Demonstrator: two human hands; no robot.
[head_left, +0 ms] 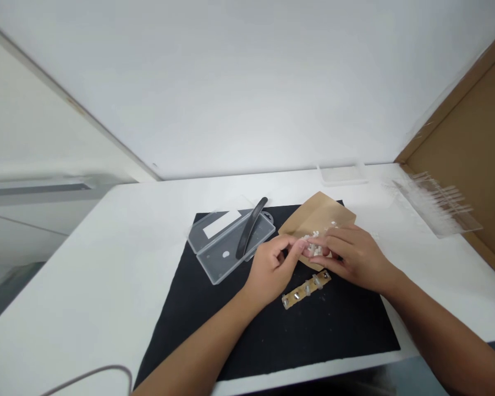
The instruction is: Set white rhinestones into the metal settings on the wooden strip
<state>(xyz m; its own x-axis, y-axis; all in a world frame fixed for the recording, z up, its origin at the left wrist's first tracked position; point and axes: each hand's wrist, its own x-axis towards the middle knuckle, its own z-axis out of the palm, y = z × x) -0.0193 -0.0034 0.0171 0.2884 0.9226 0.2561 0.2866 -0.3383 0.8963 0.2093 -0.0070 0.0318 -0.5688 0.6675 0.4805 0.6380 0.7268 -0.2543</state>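
Observation:
Over a piece of brown paper [313, 212], my left hand [274, 264] and my right hand [355, 253] meet at the fingertips. Thumb and fingers of the left are pinched together; whatever is between them is too small to name. The right hand's fingers are also closed in a pinch, their contents partly hidden. Small white pieces [315, 251] lie on the paper, between and under the fingers. Just below the hands, a narrow tan strip [302, 291] carries several small clear and metallic parts.
Left of the hands lies an open clear plastic case [214, 269] with a black curved handle-like piece [251, 228] across it. A black mat [325, 335] covers part of the white table [107, 286]. A clear tray [342, 175] and a clear rack with prongs [441, 203] stand farther back, right.

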